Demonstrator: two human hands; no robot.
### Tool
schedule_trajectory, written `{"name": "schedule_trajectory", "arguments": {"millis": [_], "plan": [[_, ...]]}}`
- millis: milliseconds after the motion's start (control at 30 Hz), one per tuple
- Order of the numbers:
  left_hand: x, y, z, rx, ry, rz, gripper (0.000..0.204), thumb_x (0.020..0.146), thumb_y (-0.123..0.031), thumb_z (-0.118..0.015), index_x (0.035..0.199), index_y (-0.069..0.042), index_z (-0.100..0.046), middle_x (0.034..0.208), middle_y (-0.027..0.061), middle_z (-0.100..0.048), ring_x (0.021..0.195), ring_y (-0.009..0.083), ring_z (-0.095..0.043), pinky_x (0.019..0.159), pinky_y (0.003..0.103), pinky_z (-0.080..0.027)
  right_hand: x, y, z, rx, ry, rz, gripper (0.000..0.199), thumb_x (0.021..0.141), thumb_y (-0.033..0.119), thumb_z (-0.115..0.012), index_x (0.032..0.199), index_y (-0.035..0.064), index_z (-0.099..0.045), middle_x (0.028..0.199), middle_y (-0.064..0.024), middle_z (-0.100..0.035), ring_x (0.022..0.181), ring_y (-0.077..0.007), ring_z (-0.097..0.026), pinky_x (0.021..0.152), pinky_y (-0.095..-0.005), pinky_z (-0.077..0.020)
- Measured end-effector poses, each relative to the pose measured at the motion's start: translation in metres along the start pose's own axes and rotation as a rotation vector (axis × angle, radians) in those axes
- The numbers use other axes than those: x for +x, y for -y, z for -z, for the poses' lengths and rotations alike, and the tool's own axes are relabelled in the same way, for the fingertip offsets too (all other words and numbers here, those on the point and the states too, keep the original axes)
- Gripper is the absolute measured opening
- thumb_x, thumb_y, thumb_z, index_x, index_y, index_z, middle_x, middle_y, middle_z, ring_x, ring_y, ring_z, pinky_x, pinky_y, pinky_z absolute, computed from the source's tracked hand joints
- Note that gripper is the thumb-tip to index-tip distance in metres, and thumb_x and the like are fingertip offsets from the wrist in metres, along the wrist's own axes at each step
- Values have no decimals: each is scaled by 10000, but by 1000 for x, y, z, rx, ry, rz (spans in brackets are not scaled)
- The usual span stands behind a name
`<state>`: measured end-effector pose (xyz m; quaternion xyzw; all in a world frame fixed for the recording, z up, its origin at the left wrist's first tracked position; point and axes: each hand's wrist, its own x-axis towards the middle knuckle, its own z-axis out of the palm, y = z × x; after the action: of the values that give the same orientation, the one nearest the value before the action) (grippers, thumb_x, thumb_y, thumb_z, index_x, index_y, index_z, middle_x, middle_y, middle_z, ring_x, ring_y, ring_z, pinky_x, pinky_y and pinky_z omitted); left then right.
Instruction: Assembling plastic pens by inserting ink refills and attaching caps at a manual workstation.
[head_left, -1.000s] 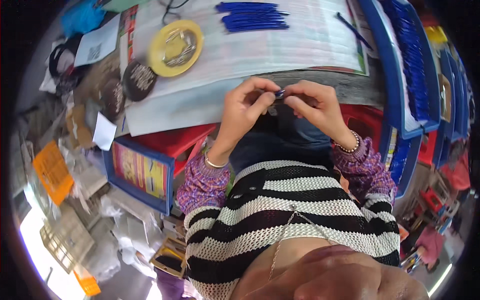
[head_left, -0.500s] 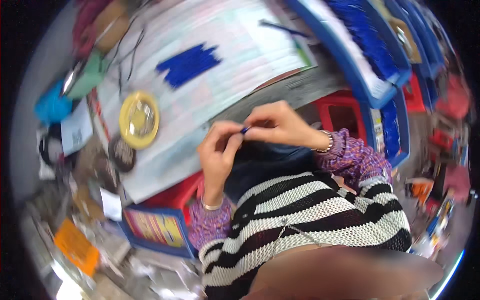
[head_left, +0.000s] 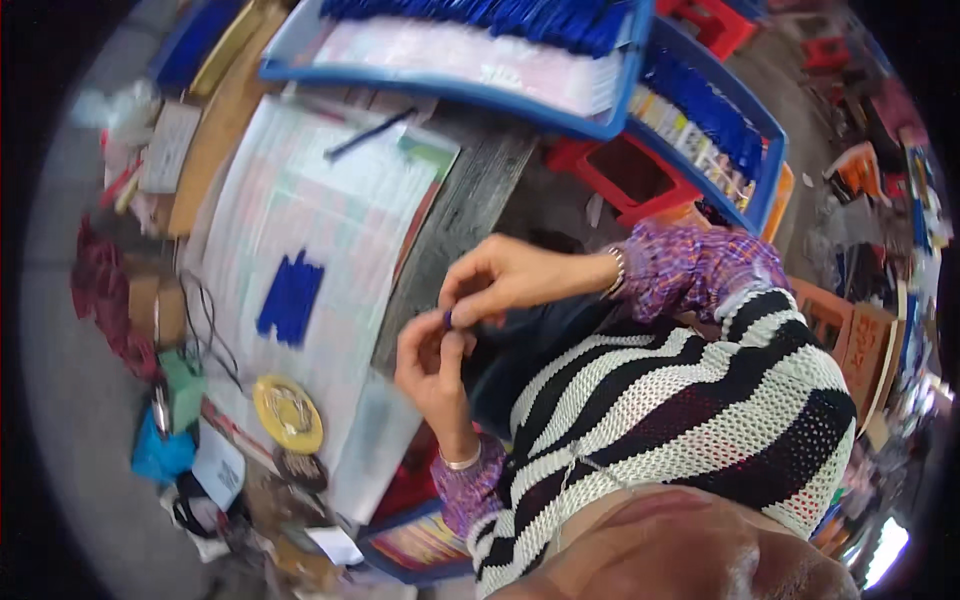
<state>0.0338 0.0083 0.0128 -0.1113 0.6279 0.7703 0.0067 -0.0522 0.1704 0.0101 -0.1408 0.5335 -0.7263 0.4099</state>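
Note:
My hands meet in front of my body, fingertips touching, beside the near edge of the table [head_left: 455, 205]. Between them is a small dark blue piece [head_left: 447, 319], mostly hidden by the fingers, so I cannot make out its kind. My left hand [head_left: 434, 372] pinches it from below; my right hand [head_left: 505, 280] pinches it from above, with its thumb and forefinger bent. On the white printed sheet [head_left: 350, 230] lies a small pile of thin blue strips [head_left: 291, 298]. A single dark stick [head_left: 370, 134] rests farther up the sheet.
A blue tray [head_left: 430, 90] at the far end holds many blue strips. Another blue tray [head_left: 765, 190] stands right of it, by a red plastic stool [head_left: 655, 200]. A yellow round dish [head_left: 313, 432], black cords [head_left: 212, 320] and a green box [head_left: 184, 382] lie at the left.
My view has swung to the right, bringing the blue trays to the top and tilting the table. Both hands stay together on the small blue piece.

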Motion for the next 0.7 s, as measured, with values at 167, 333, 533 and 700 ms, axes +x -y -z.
{"name": "schedule_trajectory", "arguments": {"millis": [167,333,533,700], "plan": [[3,7,-15,-122,107,127,353,829,70,-539,1171,9,-475,976,111,-579,741,152,-607,648,245,-504,-16,-6,13,102,-171,-100,157,852,130,-620,936,-1,-639,756,-21,-621,602,-59,-549,524,-190,-447],[-5,25,-20,-203,92,155,392,823,77,-543,1197,15,-445,954,127,-575,749,157,-617,643,243,-509,-18,-20,25,97,-174,-139,183,868,157,-619,958,-1,-637,786,-21,-627,615,-54,-549,519,-189,-441],[-3,35,-25,-174,79,139,379,820,66,-543,1184,15,-450,944,141,-590,750,179,-623,648,268,-513,-21,-26,33,108,-154,-179,203,879,164,-612,1002,2,-624,815,-21,-633,630,-51,-546,540,-189,-454],[-3,39,-24,-203,95,141,385,829,66,-556,1193,14,-441,968,121,-573,773,160,-625,664,244,-518,-22,-33,32,101,-111,-208,250,866,223,-629,1000,13,-615,809,-3,-627,656,-51,-563,575,-177,-468]]}}
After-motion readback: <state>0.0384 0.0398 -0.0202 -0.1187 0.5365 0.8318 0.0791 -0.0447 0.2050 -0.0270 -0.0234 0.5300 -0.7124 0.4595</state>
